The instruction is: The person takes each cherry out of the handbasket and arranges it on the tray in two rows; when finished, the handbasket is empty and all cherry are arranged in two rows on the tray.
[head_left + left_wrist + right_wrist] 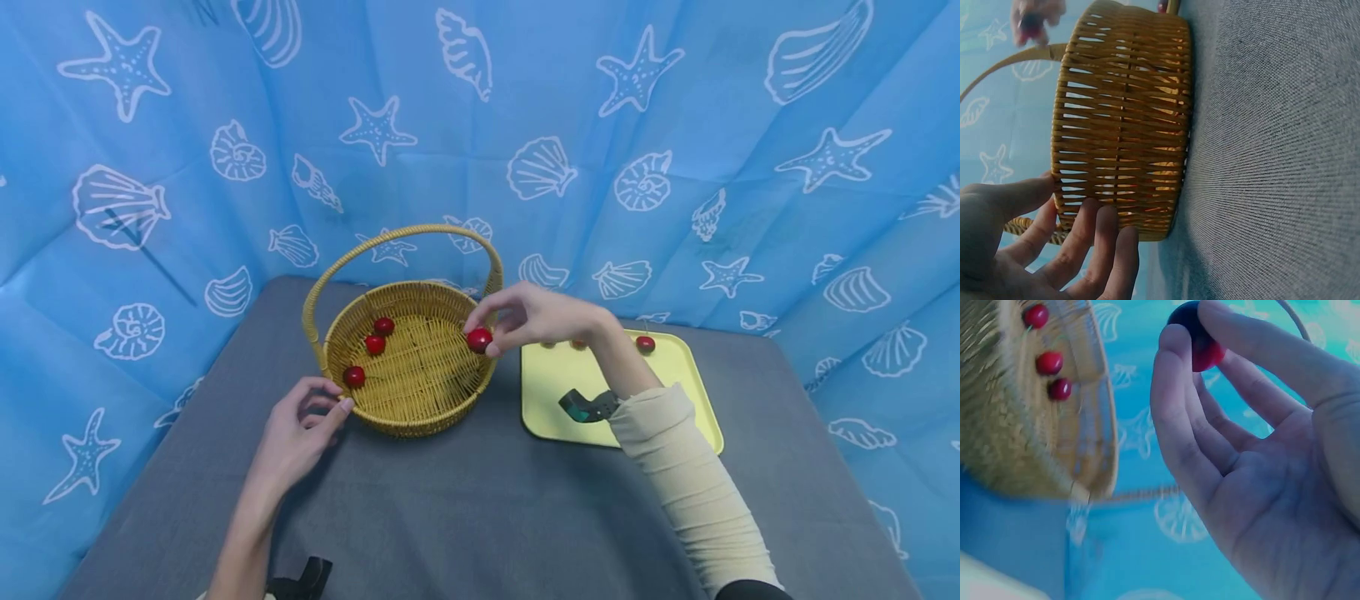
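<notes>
A woven yellow basket [408, 427] with a tall arched handle [420, 230] stands on the grey cloth. Inside, towards its left side, lie three red cherries [354, 377]. My left hand [296, 433] holds the near left rim, thumb at the edge and fingers [1107, 231] against the outer weave in the left wrist view. Over the right part of the basket, my right hand [532, 315] pinches a dark red cherry [480, 340] between thumb and fingertips. That cherry [1207, 353] appears up close in the right wrist view, apart from the basket.
A pale yellow tray [551, 396] lies right of the basket, beneath my right forearm. One cherry [645, 343] sits near its far edge, and others there are partly hidden by the arm. A blue curtain [480, 125] with white shells surrounds the table's back and sides.
</notes>
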`<state>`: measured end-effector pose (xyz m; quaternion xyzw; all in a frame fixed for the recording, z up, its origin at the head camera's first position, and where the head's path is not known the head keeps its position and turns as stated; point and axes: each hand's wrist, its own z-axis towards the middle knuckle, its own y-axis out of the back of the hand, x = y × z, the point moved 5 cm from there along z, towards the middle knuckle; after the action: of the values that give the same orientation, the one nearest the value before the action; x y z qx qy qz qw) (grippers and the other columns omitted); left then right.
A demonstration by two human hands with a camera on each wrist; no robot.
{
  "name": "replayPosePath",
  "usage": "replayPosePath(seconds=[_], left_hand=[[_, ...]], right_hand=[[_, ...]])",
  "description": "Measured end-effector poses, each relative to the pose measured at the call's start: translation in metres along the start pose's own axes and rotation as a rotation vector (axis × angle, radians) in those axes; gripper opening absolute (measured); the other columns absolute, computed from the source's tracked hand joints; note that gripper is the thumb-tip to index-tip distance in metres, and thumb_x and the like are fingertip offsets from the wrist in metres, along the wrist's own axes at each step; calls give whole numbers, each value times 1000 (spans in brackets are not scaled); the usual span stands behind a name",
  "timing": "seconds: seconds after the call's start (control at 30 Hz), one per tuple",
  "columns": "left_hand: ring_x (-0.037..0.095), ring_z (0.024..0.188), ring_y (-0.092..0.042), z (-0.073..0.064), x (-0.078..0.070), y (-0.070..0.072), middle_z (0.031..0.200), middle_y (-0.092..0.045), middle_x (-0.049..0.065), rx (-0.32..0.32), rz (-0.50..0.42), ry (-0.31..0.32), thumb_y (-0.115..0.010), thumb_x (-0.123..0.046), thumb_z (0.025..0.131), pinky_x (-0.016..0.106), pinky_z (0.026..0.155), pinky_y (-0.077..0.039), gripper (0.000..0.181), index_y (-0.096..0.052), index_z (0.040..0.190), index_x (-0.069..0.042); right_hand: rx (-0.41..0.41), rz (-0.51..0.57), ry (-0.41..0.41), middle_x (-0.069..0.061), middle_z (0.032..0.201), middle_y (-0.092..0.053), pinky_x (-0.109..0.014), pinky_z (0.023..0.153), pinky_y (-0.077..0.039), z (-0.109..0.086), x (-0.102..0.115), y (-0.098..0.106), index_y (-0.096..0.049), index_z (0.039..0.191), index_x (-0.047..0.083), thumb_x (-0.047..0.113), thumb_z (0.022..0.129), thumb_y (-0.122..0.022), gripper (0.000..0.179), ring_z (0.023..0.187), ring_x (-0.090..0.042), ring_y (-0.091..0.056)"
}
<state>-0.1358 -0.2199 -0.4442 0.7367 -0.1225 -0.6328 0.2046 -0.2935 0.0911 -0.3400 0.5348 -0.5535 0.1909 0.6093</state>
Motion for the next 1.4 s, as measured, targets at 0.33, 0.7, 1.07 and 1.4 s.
replayPosePath(seconds=[0.33, 0.7, 1.07, 1.4], left_hand=[[22, 88, -76, 1, -2, -1, 120, -73, 17, -2, -6, -1, -70, -38, 107, 31, 74, -62, 40, -57, 134, -11], [22, 91, -76, 1, -2, -2, 122, -73, 16, 4, -4, 4, -71, -38, 107, 29, 76, -62, 40, -57, 134, -13], [23, 91, -76, 0, -2, -1, 122, -73, 16, -1, -7, 15, -72, -37, 106, 29, 75, -62, 39, -57, 134, -13], [23, 93, -76, 1, 0, 1, 123, -72, 16, 2, -6, 17, -71, -38, 107, 32, 77, -63, 41, -57, 136, -13]], right_hand=[[-161, 32, -105, -16, 126, -73, -30, 93, -63, -65, -66, 10, -68, 137, 1, 8, 97, -80, 42, 98, -26, -81], [-416, -113, -120, -25, 132, -74, -26, 79, -62, -83, -125, -13, -71, 132, -3, -3, 95, -79, 38, 105, -40, -81], [-444, -246, -111, -22, 123, -79, -41, 89, -66, -80, -136, -24, -74, 126, -1, 5, 91, -86, 38, 106, -38, -79], [-464, -265, -110, -23, 130, -75, -38, 88, -66, -83, -135, -24, -70, 133, -1, 10, 91, -88, 47, 110, -38, -76]])
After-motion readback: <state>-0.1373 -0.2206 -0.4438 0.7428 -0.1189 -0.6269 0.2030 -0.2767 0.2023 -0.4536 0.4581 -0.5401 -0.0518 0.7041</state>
